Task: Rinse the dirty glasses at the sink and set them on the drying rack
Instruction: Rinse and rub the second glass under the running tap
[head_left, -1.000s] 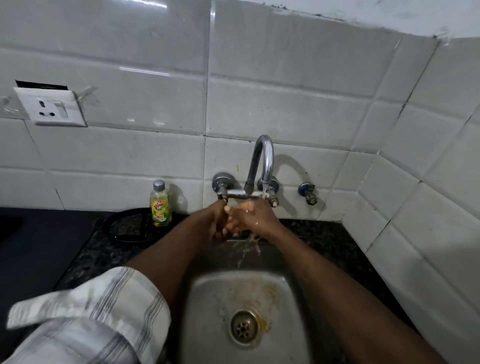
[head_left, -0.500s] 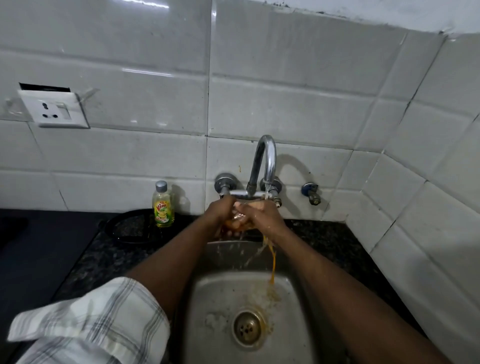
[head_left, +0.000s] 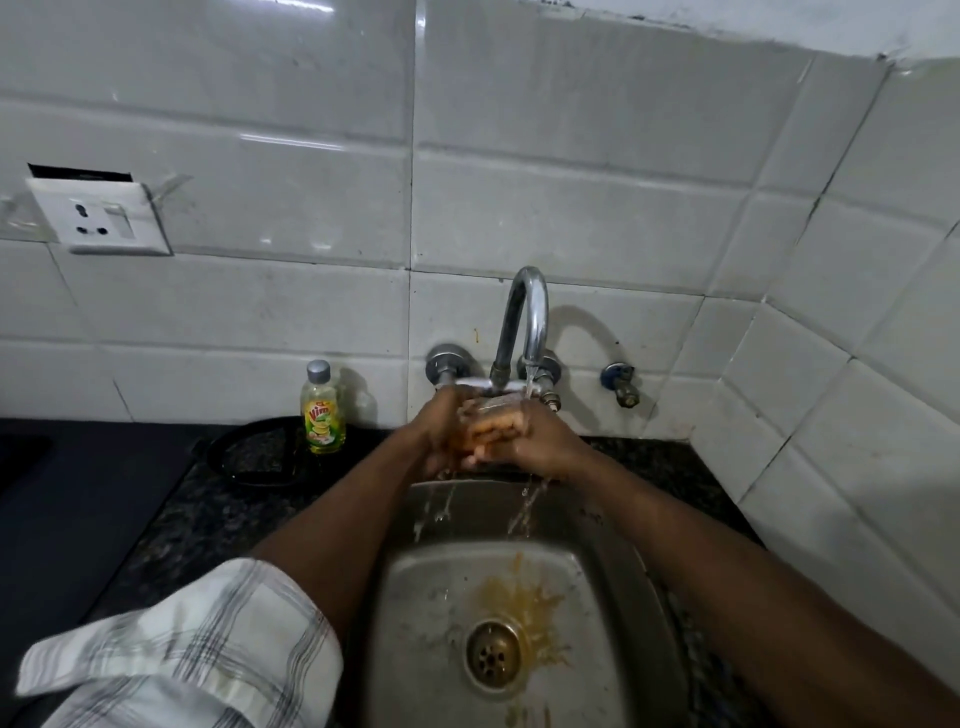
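A clear glass (head_left: 493, 413) with an orange-brown tint is held under the chrome tap (head_left: 524, 322), whose water is running. My left hand (head_left: 439, 434) grips it from the left and my right hand (head_left: 535, 441) wraps it from the right, so most of the glass is hidden by fingers. Water streams off my hands into the steel sink (head_left: 415, 623). An orange-brown stain spreads around the drain (head_left: 492, 653). No drying rack is in view.
A yellow dish-soap bottle (head_left: 323, 413) stands left of the tap, beside a black dish (head_left: 254, 452) on the dark granite counter (head_left: 208, 519). A second small valve (head_left: 621, 384) juts from the tiled wall on the right. A white wall socket (head_left: 98, 215) sits upper left.
The orange-brown liquid poured from the glass half a second ago has landed and spread around the drain. Both hands stay on the glass under the tap, now raised slightly.
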